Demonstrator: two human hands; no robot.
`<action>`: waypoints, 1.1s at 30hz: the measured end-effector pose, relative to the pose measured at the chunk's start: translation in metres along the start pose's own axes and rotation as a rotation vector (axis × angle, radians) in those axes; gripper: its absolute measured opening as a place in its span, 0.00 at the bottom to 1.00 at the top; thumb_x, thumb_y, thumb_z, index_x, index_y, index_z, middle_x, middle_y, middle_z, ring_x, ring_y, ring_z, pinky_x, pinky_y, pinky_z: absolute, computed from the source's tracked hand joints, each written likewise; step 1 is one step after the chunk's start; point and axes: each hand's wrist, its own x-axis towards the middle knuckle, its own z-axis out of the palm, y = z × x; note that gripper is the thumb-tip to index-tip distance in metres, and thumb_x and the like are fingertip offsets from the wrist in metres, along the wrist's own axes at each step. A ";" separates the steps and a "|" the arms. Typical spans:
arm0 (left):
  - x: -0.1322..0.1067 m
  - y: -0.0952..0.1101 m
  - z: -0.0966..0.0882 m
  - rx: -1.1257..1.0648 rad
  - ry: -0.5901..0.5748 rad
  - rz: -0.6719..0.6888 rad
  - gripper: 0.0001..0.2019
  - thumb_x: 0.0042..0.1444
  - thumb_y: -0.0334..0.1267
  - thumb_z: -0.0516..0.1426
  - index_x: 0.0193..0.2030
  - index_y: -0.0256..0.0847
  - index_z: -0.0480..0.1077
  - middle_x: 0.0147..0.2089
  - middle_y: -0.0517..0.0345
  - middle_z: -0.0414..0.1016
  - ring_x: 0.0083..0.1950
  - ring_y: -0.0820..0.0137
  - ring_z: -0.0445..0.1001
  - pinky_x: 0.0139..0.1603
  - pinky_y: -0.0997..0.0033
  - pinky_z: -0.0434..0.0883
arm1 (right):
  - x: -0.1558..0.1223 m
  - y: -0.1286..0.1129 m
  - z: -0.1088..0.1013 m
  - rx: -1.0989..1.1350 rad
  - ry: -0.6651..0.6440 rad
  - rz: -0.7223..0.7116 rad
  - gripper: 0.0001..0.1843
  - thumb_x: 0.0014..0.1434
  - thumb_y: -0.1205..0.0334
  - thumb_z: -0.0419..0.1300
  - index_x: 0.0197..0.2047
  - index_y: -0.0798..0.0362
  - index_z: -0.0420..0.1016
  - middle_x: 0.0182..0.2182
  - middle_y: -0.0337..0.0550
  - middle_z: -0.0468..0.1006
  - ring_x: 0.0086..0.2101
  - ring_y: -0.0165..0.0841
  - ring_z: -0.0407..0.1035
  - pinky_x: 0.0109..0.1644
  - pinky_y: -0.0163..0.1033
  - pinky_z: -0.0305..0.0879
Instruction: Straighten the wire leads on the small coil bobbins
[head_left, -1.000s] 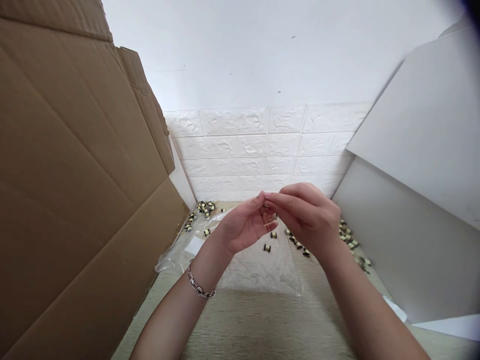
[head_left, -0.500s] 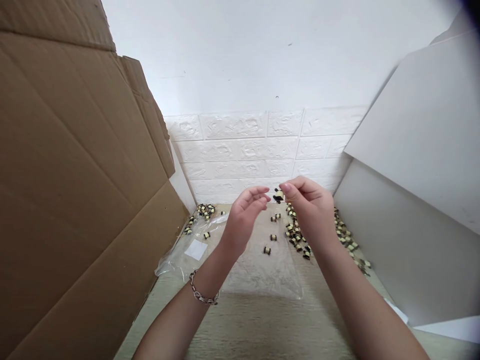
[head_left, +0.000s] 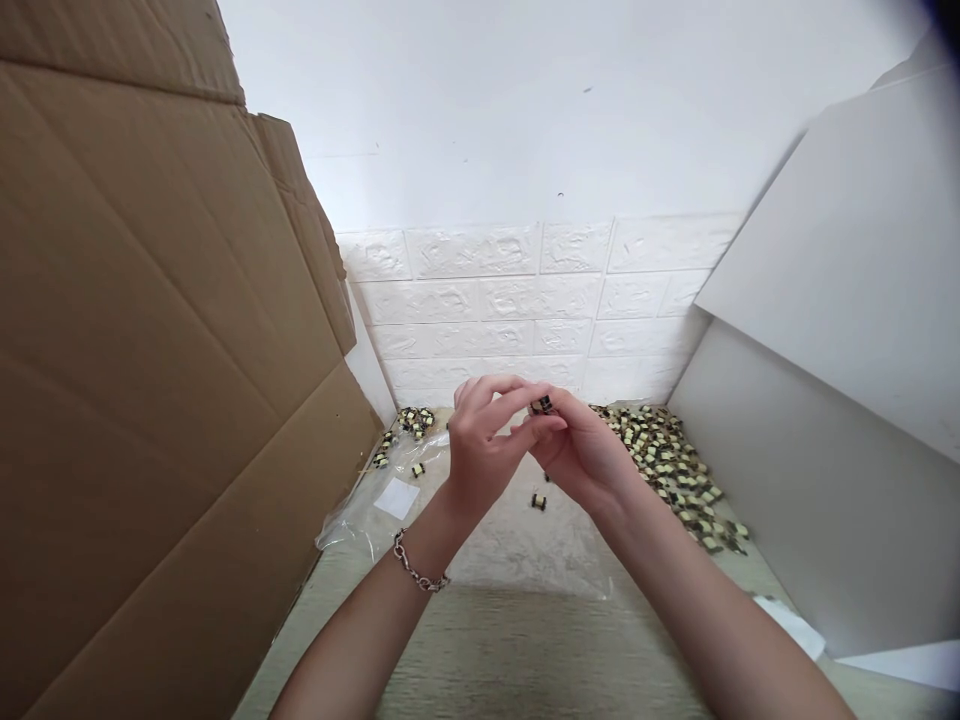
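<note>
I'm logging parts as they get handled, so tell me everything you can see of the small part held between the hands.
The part is small and blocky, mostly dark with a paler patch; its material is too small to tell. It is held up off the table where the left hand and right hand meet, and they hide some of it. Which hand bears its weight, and its exact tilt, cannot be made out.

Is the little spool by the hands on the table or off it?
Off it: the little spool is held up between the left hand and right hand, above the table.
</note>
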 end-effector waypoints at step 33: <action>0.006 -0.007 0.002 0.166 0.009 0.301 0.18 0.43 0.35 0.61 0.43 0.42 0.68 0.37 0.56 0.72 0.39 0.72 0.68 0.40 0.70 0.67 | 0.000 -0.001 -0.001 -0.305 0.068 -0.341 0.12 0.47 0.62 0.59 0.17 0.55 0.63 0.17 0.33 0.59 0.22 0.23 0.53 0.28 0.31 0.51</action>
